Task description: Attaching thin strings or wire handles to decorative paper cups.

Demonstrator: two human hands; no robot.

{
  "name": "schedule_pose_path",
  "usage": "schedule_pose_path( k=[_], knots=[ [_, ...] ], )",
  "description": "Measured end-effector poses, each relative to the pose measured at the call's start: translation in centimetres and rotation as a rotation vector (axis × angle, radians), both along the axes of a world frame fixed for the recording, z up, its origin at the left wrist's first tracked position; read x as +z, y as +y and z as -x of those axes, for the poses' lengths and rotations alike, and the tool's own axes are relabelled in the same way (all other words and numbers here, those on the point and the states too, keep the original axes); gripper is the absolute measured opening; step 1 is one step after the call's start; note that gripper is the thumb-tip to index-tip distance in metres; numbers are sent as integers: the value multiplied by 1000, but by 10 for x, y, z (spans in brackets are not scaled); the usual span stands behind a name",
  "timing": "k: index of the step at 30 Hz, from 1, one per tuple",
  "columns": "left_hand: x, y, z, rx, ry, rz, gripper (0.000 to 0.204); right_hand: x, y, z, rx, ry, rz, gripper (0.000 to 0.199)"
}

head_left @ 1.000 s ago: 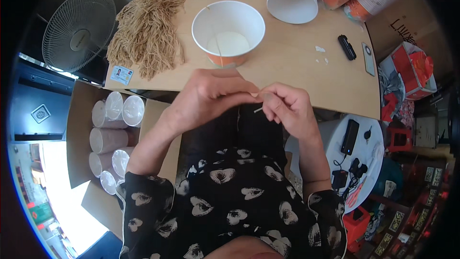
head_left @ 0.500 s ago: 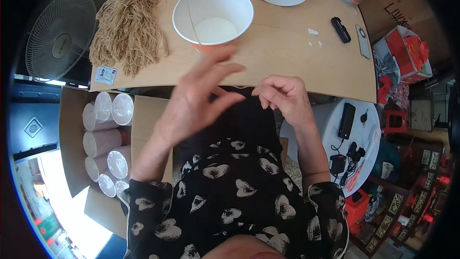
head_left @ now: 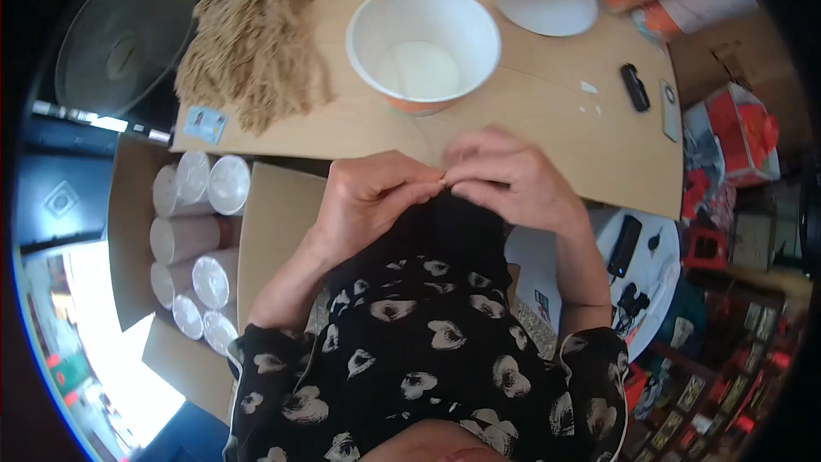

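Observation:
My left hand (head_left: 368,201) is closed in a pinch, thumb against the forefinger. Its fingertips meet those of my right hand (head_left: 517,180), just in front of the table's near edge. The right hand's fingers are bent and pressed together at the tips, slightly blurred. Whatever lies between the fingertips is too small to make out. Beyond both hands a large white paper bucket (head_left: 376,38) with an orange lower part stands upright on the table. To its left lies a heap of tan strings (head_left: 256,43), loosely bundled.
More white buckets (head_left: 547,4) lie and stand at the back. A black clip-like object (head_left: 634,87) and a card (head_left: 205,124) are on the table (head_left: 547,141). A carton (head_left: 269,205) of wrapped cups is at left, a white stool (head_left: 599,244) at right, a fan (head_left: 124,43) far left.
My left hand has come down and right, its spread fingers now pinched against the right hand's fingertips. The thin strand across the bucket no longer shows. The whole view has shifted slightly.

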State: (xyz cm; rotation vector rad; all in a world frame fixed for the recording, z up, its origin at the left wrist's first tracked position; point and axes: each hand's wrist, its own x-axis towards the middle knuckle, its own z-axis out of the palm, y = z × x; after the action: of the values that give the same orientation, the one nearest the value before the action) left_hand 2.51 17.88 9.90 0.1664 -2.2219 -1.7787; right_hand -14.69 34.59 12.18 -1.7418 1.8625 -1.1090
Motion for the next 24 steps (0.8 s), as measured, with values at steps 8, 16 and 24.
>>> schedule_pose_path(
  k=[8,16,24],
  knots=[
    [6,-38,-23,284,229,526,14,9,-25,44,-322,680,113,50],
    [-2,-52,-31,351,225,648,22,2,-39,57,-264,847,119,40],
    [-20,-69,-36,659,292,599,11,-7,-47,26,-219,678,182,18]
  ],
)
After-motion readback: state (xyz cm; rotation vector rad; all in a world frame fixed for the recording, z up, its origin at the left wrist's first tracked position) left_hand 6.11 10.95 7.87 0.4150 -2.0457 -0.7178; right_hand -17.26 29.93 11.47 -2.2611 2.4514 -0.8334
